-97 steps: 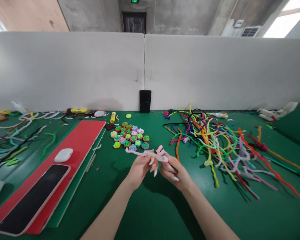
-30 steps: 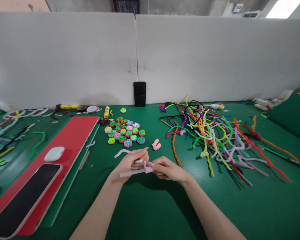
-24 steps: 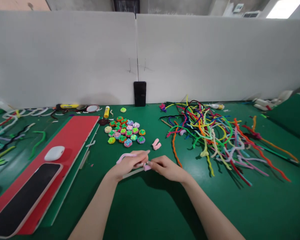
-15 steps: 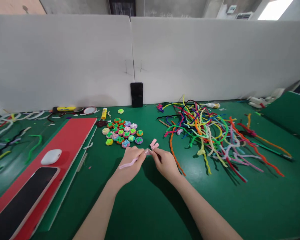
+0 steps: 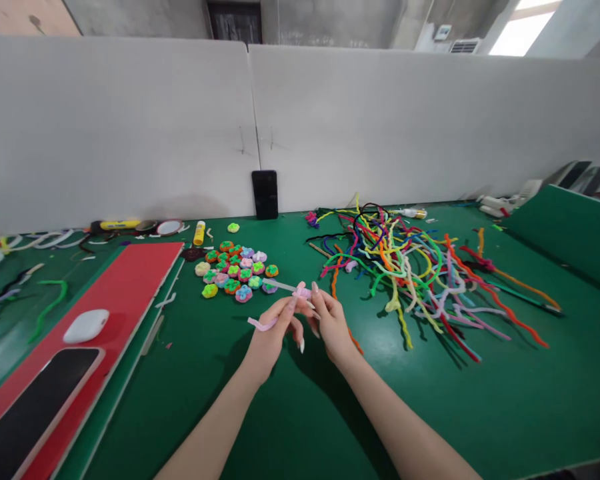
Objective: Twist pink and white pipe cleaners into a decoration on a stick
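Observation:
Above the green tabletop, my left hand (image 5: 273, 337) and my right hand (image 5: 334, 325) meet at the fingertips. Between them is a small folded pink pipe cleaner (image 5: 303, 292), pinched by thumbs and fingers of both. A pale, flat strip (image 5: 279, 285) juts out to the left from the same spot; I cannot tell its material. The loose end of a lilac-pink pipe cleaner (image 5: 261, 325) sticks out past my left thumb. My fingers cover the join between these pieces. Just beyond my left hand lies a cluster of small pipe-cleaner flowers (image 5: 243, 293).
To the right is a tangled heap of coloured pipe cleaners (image 5: 395, 250). A red board (image 5: 130, 280) carrying a white case (image 5: 86, 326) and a phone (image 5: 40, 407) lies at left. A glue stick (image 5: 199, 233) and an upright phone (image 5: 265, 195) stand near the grey partition (image 5: 380, 120).
Both hands have turned, with the pink piece raised and now held at the fingertips. The pale strip now points left. The whole view has shifted slightly.

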The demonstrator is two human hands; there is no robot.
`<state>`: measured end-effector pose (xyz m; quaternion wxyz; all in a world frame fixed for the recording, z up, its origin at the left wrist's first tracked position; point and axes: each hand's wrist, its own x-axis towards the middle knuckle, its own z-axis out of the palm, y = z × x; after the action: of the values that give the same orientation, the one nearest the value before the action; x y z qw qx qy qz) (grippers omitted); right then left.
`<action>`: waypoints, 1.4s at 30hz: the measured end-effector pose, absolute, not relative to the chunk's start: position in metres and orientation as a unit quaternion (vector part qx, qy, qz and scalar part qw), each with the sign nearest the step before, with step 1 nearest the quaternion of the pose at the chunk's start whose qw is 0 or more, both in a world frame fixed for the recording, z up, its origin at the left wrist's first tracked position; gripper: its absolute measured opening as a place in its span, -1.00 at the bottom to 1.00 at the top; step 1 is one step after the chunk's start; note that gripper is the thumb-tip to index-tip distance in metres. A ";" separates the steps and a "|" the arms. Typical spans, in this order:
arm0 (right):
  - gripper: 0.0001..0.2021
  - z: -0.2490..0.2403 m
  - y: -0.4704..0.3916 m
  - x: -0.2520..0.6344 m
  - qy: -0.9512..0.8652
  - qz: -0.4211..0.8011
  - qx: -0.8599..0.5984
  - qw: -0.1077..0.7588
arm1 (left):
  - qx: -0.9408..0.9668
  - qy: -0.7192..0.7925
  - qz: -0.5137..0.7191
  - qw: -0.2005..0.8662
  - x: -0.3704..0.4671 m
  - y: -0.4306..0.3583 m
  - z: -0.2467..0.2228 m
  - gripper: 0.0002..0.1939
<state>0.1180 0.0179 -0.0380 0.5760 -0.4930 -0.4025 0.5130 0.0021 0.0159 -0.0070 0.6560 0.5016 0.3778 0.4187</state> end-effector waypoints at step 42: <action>-0.57 -0.022 0.015 0.141 -0.711 0.443 -0.438 0.326 | 0.747 0.467 0.196 0.430 -0.035 0.020 0.022 -0.72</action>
<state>0.1412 0.0154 -0.0225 0.3261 -0.4378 -0.7110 0.4433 -0.0354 0.0202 0.0219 0.4301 0.7472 0.4671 0.1963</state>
